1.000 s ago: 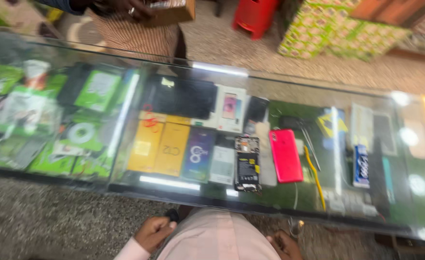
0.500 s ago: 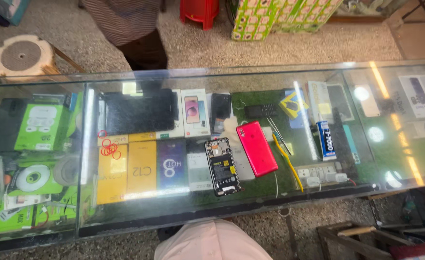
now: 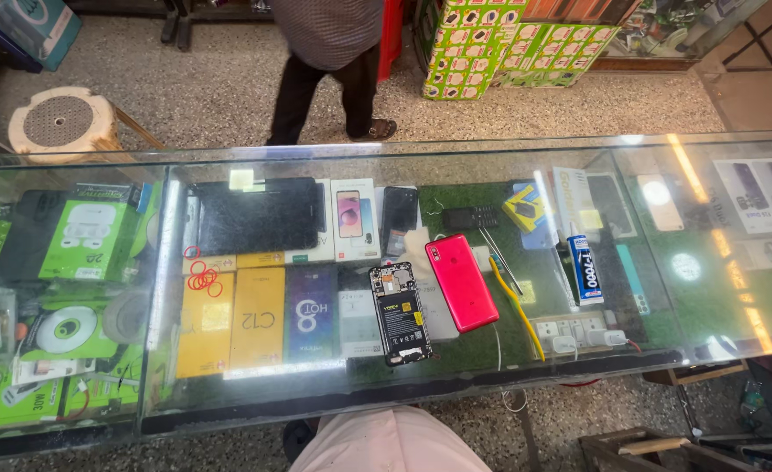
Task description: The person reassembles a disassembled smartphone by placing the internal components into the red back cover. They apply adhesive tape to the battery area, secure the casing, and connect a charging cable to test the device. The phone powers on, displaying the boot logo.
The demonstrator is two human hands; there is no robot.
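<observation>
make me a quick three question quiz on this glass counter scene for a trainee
1. True or false: the red phone back cover lies on top of the glass counter, right beside the opened black phone with its battery showing.
2. Which thing lies just right of the red cover? A) a yellow toothbrush B) a green mug C) a pair of scissors
3. Fill in: beyond the counter stands a person in a striped shirt and dark ____.

Key: 1 true; 2 A; 3 trousers. Neither of the wearer's hands is in view; only a pale pink knee shows at the bottom edge.
</observation>
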